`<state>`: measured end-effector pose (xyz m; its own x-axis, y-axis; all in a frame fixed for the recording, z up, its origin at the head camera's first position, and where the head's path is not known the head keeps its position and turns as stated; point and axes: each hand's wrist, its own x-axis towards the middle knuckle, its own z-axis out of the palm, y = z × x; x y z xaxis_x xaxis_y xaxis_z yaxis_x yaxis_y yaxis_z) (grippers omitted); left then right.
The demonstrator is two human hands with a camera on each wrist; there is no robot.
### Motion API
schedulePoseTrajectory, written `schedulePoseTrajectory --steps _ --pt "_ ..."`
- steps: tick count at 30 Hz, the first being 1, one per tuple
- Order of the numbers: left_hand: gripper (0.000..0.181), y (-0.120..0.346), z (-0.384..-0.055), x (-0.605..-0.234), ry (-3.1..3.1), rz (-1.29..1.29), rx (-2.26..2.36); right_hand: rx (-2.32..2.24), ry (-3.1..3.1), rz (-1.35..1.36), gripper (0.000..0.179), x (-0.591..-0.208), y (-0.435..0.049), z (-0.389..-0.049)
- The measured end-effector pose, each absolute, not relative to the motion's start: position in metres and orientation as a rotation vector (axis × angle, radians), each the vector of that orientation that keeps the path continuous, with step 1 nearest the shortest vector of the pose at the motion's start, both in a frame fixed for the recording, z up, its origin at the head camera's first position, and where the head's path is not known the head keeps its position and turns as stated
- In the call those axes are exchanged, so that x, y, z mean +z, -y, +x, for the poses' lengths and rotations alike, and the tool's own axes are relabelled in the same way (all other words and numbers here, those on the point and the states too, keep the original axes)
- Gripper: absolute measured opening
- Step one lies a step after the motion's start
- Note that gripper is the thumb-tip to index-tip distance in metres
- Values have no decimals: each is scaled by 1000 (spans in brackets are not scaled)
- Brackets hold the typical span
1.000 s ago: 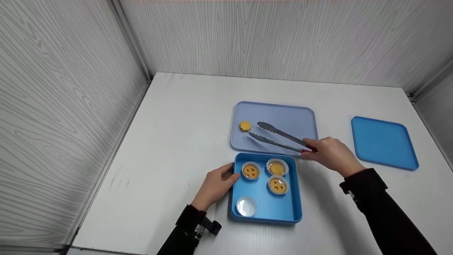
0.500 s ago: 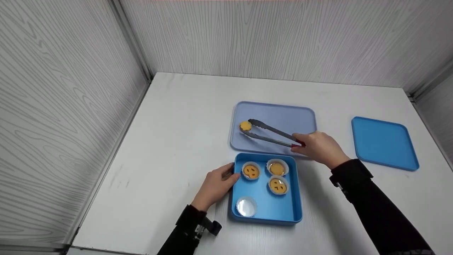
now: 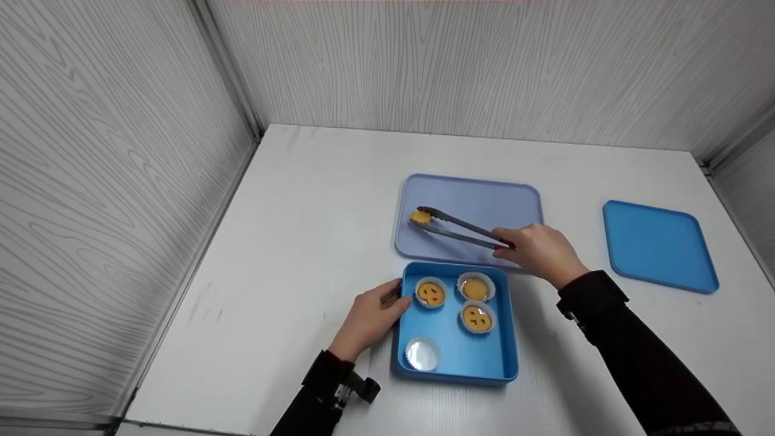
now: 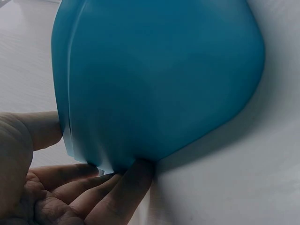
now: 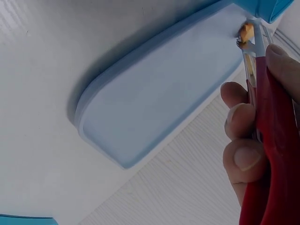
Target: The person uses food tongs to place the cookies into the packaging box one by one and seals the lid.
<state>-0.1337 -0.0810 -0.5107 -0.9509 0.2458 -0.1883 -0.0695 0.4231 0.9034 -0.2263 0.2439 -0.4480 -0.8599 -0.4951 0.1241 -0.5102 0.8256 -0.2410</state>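
Observation:
My left hand (image 3: 370, 318) holds the left wall of a blue box (image 3: 463, 357), thumb at the rim and fingers along the outside, as the left wrist view also shows. Inside the box, three paper cups hold round cookies (image 3: 430, 293), and a fourth paper cup (image 3: 422, 353) at the front left has no cookie. With my right hand (image 3: 542, 251) I grip tongs (image 3: 467, 226) by their red handles (image 5: 276, 126). Their tips stand around a small yellow cookie (image 3: 419, 216) at the left of the lavender tray (image 3: 484, 194).
A flat blue tray (image 3: 660, 245) lies at the right of the white table (image 3: 290, 242). The lavender tray is directly behind the box. Wood-grain panels (image 3: 460, 66) stand at the back and both sides.
My right hand has moved left and the tongs have come from beside the yellow cookie to around it, their tips drawing closer together. My left hand stays on the box.

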Motion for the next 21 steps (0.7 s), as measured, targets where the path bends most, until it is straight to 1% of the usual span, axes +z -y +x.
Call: schedulePoseTrajectory --steps 7,17,21 --pt "64 82 -134 -512 -2395 172 1550 388 2858 817 14 -452 -246 -223" --pt "64 82 -134 -514 -2393 183 1563 333 2824 818 17 -453 -250 -217" --pt "63 82 -134 -513 -2401 178 1550 329 2812 798 21 -452 -255 -212"
